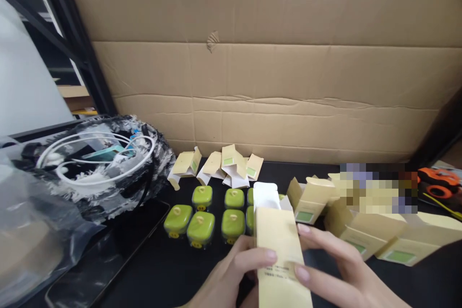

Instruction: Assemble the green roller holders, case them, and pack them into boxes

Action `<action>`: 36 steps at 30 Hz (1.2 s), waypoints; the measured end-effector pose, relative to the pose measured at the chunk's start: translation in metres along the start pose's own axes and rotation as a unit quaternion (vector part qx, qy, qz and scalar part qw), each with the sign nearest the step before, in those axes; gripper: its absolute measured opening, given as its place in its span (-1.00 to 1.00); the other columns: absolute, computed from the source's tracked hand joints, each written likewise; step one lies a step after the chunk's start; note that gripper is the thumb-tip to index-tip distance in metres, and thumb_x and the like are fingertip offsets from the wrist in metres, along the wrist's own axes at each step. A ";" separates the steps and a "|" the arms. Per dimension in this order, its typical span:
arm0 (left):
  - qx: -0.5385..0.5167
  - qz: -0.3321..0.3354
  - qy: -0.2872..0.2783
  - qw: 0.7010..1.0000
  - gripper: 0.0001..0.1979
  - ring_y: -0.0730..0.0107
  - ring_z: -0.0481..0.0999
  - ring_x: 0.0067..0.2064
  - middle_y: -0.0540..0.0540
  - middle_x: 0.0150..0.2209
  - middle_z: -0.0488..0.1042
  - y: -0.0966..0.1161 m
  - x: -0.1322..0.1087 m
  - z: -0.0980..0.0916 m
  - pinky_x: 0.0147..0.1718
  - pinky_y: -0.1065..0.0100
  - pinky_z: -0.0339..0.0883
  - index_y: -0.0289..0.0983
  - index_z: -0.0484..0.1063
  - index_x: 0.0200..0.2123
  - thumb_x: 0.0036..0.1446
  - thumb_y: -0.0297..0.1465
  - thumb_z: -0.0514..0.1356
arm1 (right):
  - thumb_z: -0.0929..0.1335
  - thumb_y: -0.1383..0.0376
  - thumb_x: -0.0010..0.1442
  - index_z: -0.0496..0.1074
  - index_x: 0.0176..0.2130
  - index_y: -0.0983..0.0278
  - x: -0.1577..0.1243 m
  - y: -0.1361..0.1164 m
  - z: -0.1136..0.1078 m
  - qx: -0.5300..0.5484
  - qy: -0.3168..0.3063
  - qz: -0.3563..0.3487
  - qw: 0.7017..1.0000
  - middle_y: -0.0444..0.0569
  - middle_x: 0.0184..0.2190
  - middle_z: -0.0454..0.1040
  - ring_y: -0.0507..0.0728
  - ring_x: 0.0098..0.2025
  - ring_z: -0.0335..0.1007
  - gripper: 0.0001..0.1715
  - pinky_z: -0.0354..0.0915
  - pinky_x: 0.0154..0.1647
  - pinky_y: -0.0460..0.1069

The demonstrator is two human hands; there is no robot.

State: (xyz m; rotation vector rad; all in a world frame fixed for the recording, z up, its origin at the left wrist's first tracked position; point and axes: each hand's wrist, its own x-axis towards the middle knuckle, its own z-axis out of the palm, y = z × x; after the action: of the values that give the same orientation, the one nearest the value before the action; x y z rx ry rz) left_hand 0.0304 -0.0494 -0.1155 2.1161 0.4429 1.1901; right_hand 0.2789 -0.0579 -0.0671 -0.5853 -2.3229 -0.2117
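Both hands are on the same pale yellow box (279,250), low and center on the black counter (162,269). Left hand (231,276) comes up from below with its fingers curled onto the box's left edge, pinching it from that side. Right hand (339,269) holds it from the right, fingertips pressed flat on the front face. So the box sits squeezed between the two, standing roughly upright, with its white top flap (266,196) open and sticking up past the fingers.

Just behind the box there's a cluster of little green cases (202,224) in two rows; the box hides the rightmost ones partly. More yellow boxes (364,236) lie to the right, near the right hand. Flattened ones (231,163) pile up further back against a big cardboard sheet (267,57). Off to the left is a plastic bag with white cables (97,159).
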 end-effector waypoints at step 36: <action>0.021 -0.020 0.002 1.000 -0.56 0.28 0.45 0.00 -0.15 0.07 0.33 0.021 0.010 -0.004 -0.03 0.29 0.39 0.00 -0.05 0.25 0.37 -0.42 -0.08 | 0.35 0.28 0.26 0.42 0.09 0.15 0.000 -0.012 0.003 -0.011 0.031 0.026 0.999 0.11 0.08 0.46 0.19 -0.05 0.53 -0.61 0.46 -0.08 -0.07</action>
State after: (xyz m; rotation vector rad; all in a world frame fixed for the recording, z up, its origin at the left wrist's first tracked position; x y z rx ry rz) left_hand 0.0322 -0.0575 -0.0931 2.1308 0.5125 1.1714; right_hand 0.2719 -0.0679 -0.0691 -0.6393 -2.2452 -0.2278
